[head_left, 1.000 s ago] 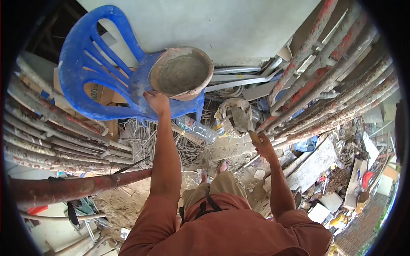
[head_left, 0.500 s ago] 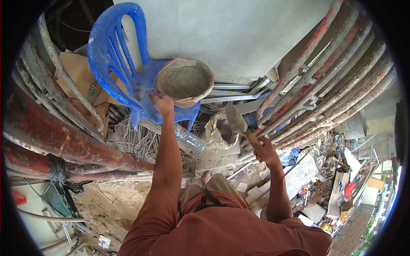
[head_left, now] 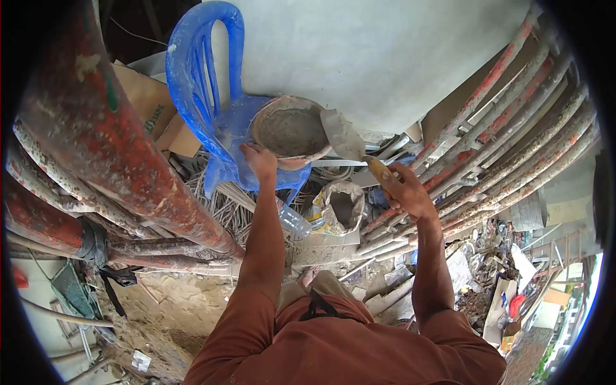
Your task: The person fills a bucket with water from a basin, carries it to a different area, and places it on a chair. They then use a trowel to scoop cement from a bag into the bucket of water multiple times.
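Observation:
A round tub [head_left: 314, 154] of wet grey mortar [head_left: 290, 131] stands on the seat of a blue plastic chair [head_left: 204, 58]. My left hand [head_left: 259, 159] is closed at the tub's near-left edge, beside the chair seat; its fingertips are partly hidden. In my right hand [head_left: 409, 192] is the wooden handle of a trowel [head_left: 344, 136]. The trowel's grey-smeared blade points up and left, its tip next to the tub's right rim. Below the blade stands an open bag [head_left: 336, 208] with grey material inside.
Stacked rusty metal pipes [head_left: 487, 154] slope along the right, and thick red-painted poles [head_left: 138, 147] cross the left. A plastic bottle [head_left: 294, 221] lies beside the bag. Behind the chair is a cardboard box [head_left: 144, 96], and a pale wall [head_left: 372, 58] rises at the back.
My right hand has raised the trowel from above the bag to beside the tub's right rim. My left hand stays at the tub's edge. The whole view has shifted slightly.

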Demonstrator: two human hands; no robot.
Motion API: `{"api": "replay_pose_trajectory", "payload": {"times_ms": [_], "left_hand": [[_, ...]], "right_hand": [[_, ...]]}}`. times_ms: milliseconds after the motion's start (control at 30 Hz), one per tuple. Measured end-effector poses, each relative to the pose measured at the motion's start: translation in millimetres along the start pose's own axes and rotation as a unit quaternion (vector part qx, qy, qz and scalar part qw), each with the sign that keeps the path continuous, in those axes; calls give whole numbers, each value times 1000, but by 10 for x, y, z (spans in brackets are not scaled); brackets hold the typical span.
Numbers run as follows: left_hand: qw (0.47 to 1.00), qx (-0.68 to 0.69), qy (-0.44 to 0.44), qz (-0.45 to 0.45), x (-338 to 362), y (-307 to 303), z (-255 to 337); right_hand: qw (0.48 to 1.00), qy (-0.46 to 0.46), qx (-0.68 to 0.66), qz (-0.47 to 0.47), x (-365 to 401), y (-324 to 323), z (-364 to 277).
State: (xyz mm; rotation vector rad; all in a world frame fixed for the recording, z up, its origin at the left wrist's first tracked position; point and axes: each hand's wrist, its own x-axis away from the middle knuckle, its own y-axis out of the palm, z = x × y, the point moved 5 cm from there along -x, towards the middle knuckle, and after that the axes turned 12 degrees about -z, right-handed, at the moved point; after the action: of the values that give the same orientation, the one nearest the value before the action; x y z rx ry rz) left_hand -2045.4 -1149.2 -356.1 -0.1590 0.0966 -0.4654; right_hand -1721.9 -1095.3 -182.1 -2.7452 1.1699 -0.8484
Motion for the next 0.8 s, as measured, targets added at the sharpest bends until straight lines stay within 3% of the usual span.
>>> {"api": "replay_pose_trajectory", "payload": {"times_ms": [100, 233, 300, 433, 467, 600, 667, 767, 800], "left_hand": [[1000, -6, -11, -10, 0, -41, 51], [999, 21, -35, -22, 46, -12, 86], [999, 24, -33, -17, 4, -4, 51], [999, 13, -29, -9, 15, 0, -21], [999, 16, -30, -14, -8, 8, -3], [999, 25, -38, -19, 10, -3, -7], [998, 31, -42, -24, -10, 21, -38], [1000, 13, -13, 5, -40, 41, -109], [1000, 14, -14, 3, -28, 56, -156]], "right_hand": [[997, -42, -7, -62, -333, 144, -98], [994, -82, -8, -67, -840, 370, 113], [991, -53, 65, -106, -997, 419, 76], [989, -68, 83, -104, -1092, 678, 111], [980, -74, 155, -103, -1139, 653, 63], [987, -53, 117, -100, -1176, 705, 183], [938, -141, 315, -19, -1194, 646, 100], [955, -109, 277, -14, -1137, 553, 132], [937, -129, 325, 22, -1067, 592, 114]]}}
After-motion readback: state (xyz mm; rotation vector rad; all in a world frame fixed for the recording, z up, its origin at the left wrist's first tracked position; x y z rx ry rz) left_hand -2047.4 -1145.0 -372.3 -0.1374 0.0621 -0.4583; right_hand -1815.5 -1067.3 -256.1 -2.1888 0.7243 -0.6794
